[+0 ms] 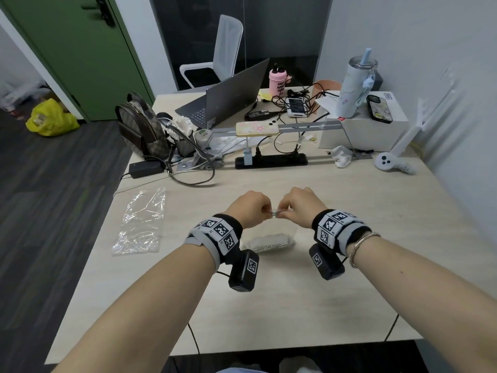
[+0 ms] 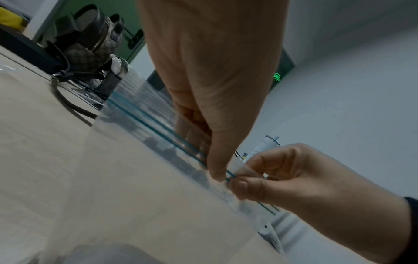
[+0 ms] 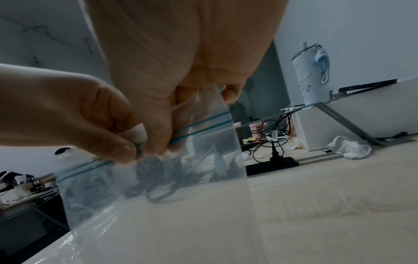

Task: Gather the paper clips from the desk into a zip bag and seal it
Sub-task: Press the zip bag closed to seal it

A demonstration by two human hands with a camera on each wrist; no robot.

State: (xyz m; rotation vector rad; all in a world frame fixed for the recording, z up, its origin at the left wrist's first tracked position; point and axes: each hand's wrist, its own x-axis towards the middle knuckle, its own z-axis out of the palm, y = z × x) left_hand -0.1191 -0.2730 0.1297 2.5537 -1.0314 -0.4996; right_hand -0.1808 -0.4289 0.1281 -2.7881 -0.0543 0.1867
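Note:
A clear zip bag [image 1: 277, 230] with a teal zip strip [image 2: 158, 132] hangs upright over the middle of the desk, its bottom on the desktop. A heap of silver paper clips [image 1: 269, 243] lies in its bottom. My left hand [image 1: 265, 211] and right hand [image 1: 283, 210] meet at the bag's top edge. Each pinches the zip strip between thumb and fingers, close to the strip's middle. In the left wrist view the left hand [image 2: 218, 174] and right hand [image 2: 237, 180] touch at the strip. The right wrist view shows the strip [image 3: 203, 123] running out on both sides of the pinch.
A second, crumpled clear plastic bag [image 1: 139, 224] lies flat at the left. Behind the hands stand a black power strip [image 1: 271, 160], cables, a backpack [image 1: 141, 125], a laptop [image 1: 228, 95], a white box [image 1: 363, 130], a crumpled tissue [image 1: 342, 156] and a white controller [image 1: 390, 163].

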